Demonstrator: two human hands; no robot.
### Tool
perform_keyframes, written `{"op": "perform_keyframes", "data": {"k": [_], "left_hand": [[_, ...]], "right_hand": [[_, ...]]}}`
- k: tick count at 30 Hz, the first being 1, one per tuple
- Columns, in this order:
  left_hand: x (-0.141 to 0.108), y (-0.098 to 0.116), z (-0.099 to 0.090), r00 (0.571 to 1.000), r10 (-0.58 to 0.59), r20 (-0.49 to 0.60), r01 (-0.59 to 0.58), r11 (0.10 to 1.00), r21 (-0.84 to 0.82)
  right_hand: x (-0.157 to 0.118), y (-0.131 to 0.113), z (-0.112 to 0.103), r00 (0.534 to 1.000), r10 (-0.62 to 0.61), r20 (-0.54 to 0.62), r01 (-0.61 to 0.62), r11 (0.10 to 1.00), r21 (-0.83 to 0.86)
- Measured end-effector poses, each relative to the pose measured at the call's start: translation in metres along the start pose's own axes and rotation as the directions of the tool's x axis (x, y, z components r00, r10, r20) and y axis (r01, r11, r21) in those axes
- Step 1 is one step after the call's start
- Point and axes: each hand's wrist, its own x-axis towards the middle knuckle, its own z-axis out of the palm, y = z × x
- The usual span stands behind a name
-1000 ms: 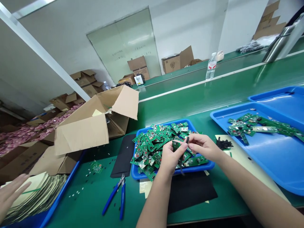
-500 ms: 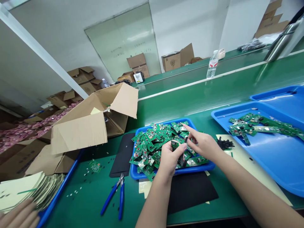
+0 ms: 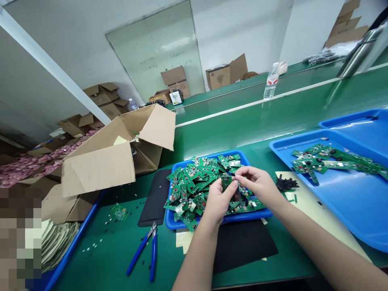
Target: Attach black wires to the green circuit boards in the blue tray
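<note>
The left hand [image 3: 217,204] grips a flat green circuit board [image 3: 226,181] above the jagged heap [image 3: 192,182] in a glossy blue tray [image 3: 168,224]. The right hand [image 3: 259,185] curls at the board's 3 o'clock; whether it pinches anything, I cannot tell.

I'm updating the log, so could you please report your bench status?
Left hand gripping green rectangular circuit board. Right hand at board's edge, grip unclear. Blue plastic tray beneath; blue-handled metal cutters off left, nothing seen blocking.
</note>
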Motion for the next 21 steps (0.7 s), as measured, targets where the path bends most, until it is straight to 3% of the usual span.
{"op": "perform_keyframes", "data": {"k": [4, 8, 11, 15, 21], "left_hand": [[-0.001, 0.0, 0.0, 0.99, -0.12, 0.078, 0.129, 0.985, -0.118], [-0.001, 0.0, -0.001, 0.979, -0.197, 0.044, 0.201, 0.968, -0.147], [0.0, -0.001, -0.002, 0.986, -0.165, 0.011, 0.165, 0.982, -0.092], [0.002, -0.004, -0.003, 0.994, -0.113, -0.005, 0.113, 0.994, 0.004], [0.003, -0.005, -0.002, 0.996, -0.082, 0.038, 0.081, 0.996, 0.04]], "right_hand": [[0.001, 0.0, -0.002, 0.999, 0.046, -0.019, -0.045, 0.997, 0.063], [0.005, -0.002, -0.012, 0.994, -0.067, -0.088, 0.068, 0.998, 0.01], [0.006, -0.004, -0.021, 0.987, -0.152, 0.051, 0.159, 0.967, -0.199], [0.003, -0.006, -0.022, 0.929, -0.24, 0.281, 0.336, 0.865, -0.372], [-0.001, -0.006, -0.015, 0.897, -0.316, 0.309, 0.425, 0.809, -0.406]]}}
